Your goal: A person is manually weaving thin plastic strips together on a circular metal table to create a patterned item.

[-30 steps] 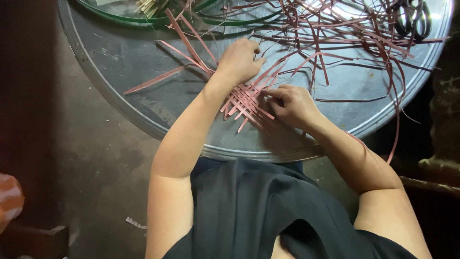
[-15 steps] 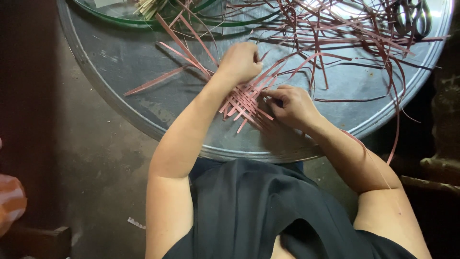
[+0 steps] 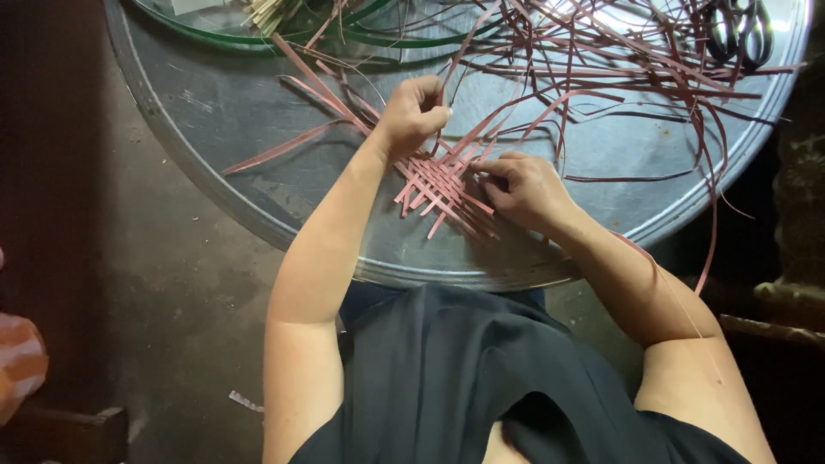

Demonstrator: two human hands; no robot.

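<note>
1. Nearest the camera, a dark apron (image 3: 481, 378) covers the person's lap, and both bare forearms reach forward over the rim of a round metal tray (image 3: 215, 112).
2. The woven patch (image 3: 443, 189) lies on the near part of the tray, between the two hands. Only a small square of crossed pink strips is interlaced so far, so by my reading the weave is at an early stage.
3. The right hand (image 3: 526, 189) rests on the right edge of the patch, fingers curled and tips pressed down on the crossing strips. It pins them flat rather than gripping any one.
4. The left hand (image 3: 412, 113) sits just beyond the patch, closed into a loose fist, pinching a thin strip that rises up and away from the weave.
5. From the patch, long unwoven ends fan out to the upper left across the bare metal. These look like the spokes that remain to be worked in.
6. Further off, a big tangle of loose strips (image 3: 619, 69) spreads over the far right half of the tray. Most of the material seems unused.
7. At the far edge lie a green hoop (image 3: 378, 36) with a bundle of pale sticks (image 3: 268, 12) inside it, and a pair of scissors (image 3: 741, 30) at the far right.
</note>
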